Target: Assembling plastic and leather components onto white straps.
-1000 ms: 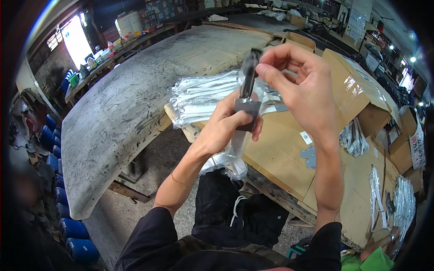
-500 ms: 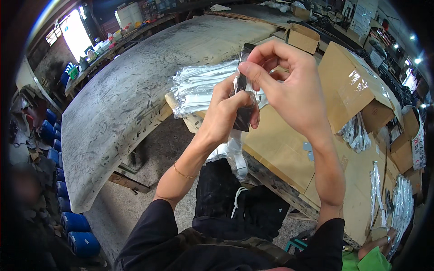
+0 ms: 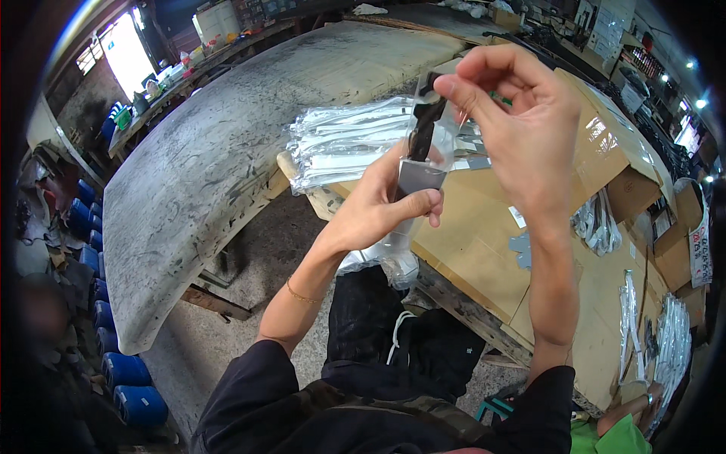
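My left hand (image 3: 374, 204) is wrapped round a clear plastic sleeve (image 3: 451, 155), with its thumb lying across a grey card (image 3: 418, 178). Above the card a flat black strap-like piece (image 3: 425, 125) shows within the clear plastic; its exact kind cannot be made out. Up at the sleeve's top end, my right hand (image 3: 522, 121) is closed in a pinch, thumb against fingers, on the film's edge. Beyond my left hand lies a pile of white strips in clear wrapping (image 3: 352, 144). More clear wrapping with white pieces (image 3: 397, 261) hangs below my left hand at the table edge.
Cardboard (image 3: 476, 265) covers the table before me, with small grey cards (image 3: 520, 250) on it. A carton (image 3: 601, 140) and bundled wrapped strips (image 3: 597, 223) are at right. A worn curved tabletop (image 3: 204, 166) stretches left. Another person's green sleeve (image 3: 620, 435) shows lower right.
My right hand has moved right and slightly upward. The sleeve has turned and risen a little, so the grey card and black piece now show more plainly.
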{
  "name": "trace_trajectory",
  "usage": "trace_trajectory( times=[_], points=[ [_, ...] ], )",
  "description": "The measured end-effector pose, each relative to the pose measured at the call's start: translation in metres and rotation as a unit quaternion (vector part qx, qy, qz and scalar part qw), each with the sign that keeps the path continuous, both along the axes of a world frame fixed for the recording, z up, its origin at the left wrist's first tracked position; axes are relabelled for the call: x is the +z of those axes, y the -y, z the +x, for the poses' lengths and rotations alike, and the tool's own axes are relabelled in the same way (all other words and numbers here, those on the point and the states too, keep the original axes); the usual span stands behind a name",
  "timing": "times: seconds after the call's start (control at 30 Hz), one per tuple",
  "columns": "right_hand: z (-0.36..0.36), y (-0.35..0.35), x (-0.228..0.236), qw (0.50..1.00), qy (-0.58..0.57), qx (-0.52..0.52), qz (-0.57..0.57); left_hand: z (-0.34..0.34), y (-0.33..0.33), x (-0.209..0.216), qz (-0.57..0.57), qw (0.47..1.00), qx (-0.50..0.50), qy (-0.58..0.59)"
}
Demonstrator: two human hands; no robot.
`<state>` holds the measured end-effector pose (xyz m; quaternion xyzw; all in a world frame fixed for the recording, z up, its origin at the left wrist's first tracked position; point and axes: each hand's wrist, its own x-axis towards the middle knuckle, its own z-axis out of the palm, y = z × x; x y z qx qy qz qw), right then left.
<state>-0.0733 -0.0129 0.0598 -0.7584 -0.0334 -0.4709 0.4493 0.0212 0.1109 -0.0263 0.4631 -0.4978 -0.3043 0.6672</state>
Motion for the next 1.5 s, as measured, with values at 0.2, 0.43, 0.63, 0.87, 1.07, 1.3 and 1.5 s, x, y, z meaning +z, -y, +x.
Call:
trace_trajectory(
  times=[0.2, 0.43, 0.63, 0.87, 1.07, 1.3, 1.5],
  points=[
    [0.006, 0.009, -0.002, 0.996, 0.018, 0.077, 0.04, 0.007, 0.001, -0.023, 0.063, 0.998, -0.011, -0.003],
    [-0.012, 0.012, 0.056, 0.994, -0.094, 0.045, -0.021, 0.0, 0.003, 0.001, 0.015, 0.998, -0.032, -0.058],
    [-0.019, 0.041, 0.073, 0.966, -0.208, 0.044, -0.147, -0.002, 0.006, 0.006, 0.04, 0.998, -0.047, -0.005],
    [-0.036, -0.003, 0.1, 0.969, -0.224, -0.046, -0.089, -0.007, 0.014, 0.007, -0.066, 0.996, -0.027, 0.047],
    [-0.025, -0.036, 0.108, 0.925, -0.34, -0.134, -0.104, -0.009, 0.01, 0.037, -0.057, 0.998, 0.018, 0.015],
    [-0.034, -0.036, 0.092, 0.932, -0.245, -0.137, -0.231, -0.008, 0.016, 0.047, -0.026, 0.999, 0.023, -0.023],
    [-0.03, -0.035, 0.091, 0.934, -0.236, -0.127, -0.236, -0.009, 0.022, 0.046, -0.023, 0.996, 0.07, -0.052]
  ],
)
